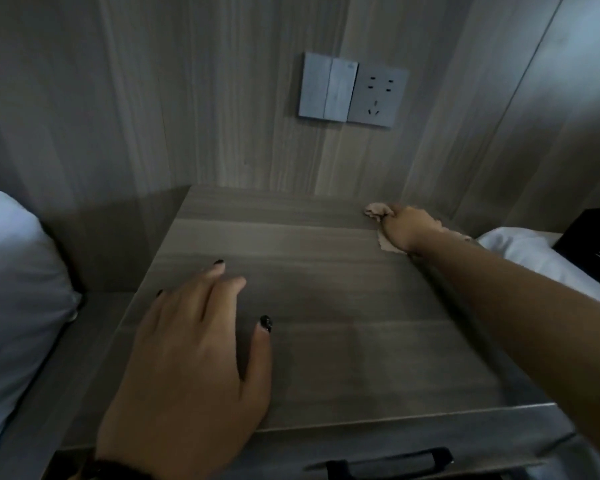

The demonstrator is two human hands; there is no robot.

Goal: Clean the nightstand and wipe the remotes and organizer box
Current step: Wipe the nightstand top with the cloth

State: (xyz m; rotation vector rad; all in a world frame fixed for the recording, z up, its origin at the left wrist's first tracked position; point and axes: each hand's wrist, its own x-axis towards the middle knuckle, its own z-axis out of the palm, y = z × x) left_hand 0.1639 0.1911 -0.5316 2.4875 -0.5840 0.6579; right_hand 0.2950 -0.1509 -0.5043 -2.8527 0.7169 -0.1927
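Right hand [400, 230] presses crumpled beige cloth [378, 211] on grey wood-grain nightstand top [343, 323]; left hand [194, 344] flat, empty. Wiping underway; remotes, organizer unseen.

Dim room, low light. Back wall [187, 98] clad in grey-brown wood-grain panelling, vertical grain. Double switch plate [328, 86] mounted on wall, socket plate [378, 98] set just beside it on right. White pillow [18, 271] seen at left edge. White bedding [534, 254] seen at right, dark box [593, 233] resting on it
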